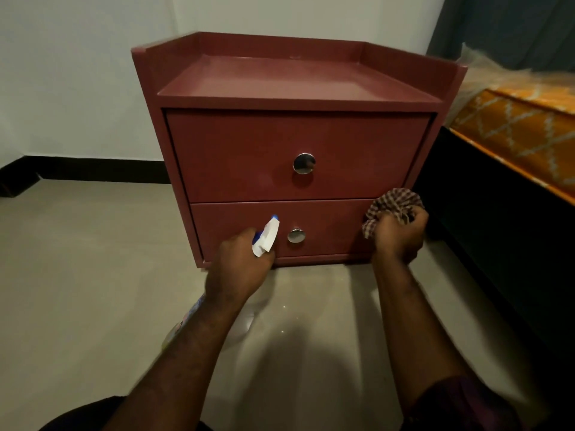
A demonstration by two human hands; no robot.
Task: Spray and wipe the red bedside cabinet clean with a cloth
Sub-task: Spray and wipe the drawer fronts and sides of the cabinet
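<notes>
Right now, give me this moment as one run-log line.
left hand: grips spray bottle, nozzle toward lower drawer | right hand: grips checked cloth near that drawer's right end

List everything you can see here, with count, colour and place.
cabinet: one, red, centre, on the floor
drawers: two, red, stacked in the cabinet front
knobs: two, silver, one on each drawer
spray bottle: one, white with blue tip, in the left hand
cloth: one, brown-and-white check, bunched in the right hand
bed: one, orange patterned, right of the cabinet
floor: one, grey, underneath
wall: one, white, behind the cabinet
left hand: one, grip round the spray bottle
right hand: one, grip round the cloth
</notes>
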